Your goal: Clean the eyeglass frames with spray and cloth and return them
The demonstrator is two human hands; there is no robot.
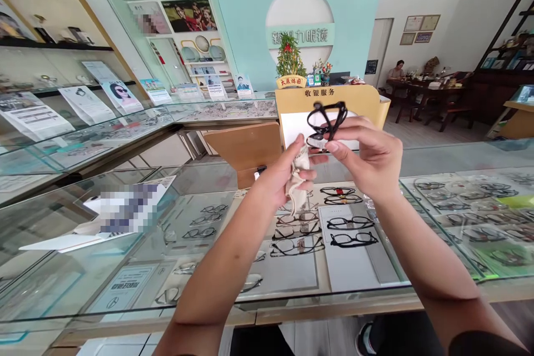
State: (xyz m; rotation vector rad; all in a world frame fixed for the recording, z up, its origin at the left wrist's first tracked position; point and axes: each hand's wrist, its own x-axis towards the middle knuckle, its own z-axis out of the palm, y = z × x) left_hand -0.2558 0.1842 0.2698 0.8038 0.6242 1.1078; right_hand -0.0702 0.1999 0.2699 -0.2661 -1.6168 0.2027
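Above the glass counter, my right hand [367, 156] pinches a pair of black-framed eyeglasses [334, 122] between thumb and fingers. The glasses are tilted, and a small white tag or sticker [316, 142] shows at their lower edge. Just left of them, my left hand [292, 172] is closed around a small cream cloth pouch [298, 181], with its cord hanging down. The pouch's top end is close below the glasses; whether they touch I cannot tell. Beneath both hands, several eyeglasses [297, 246] lie in rows in the display case.
The glass display counter [267, 296] spans the front, with more glasses inside at right. An upright calendar card [125, 211] stands on it at left. Behind are a brown board [246, 147] and a yellow cashier desk [287, 101]. A person [397, 70] sits at a far table.
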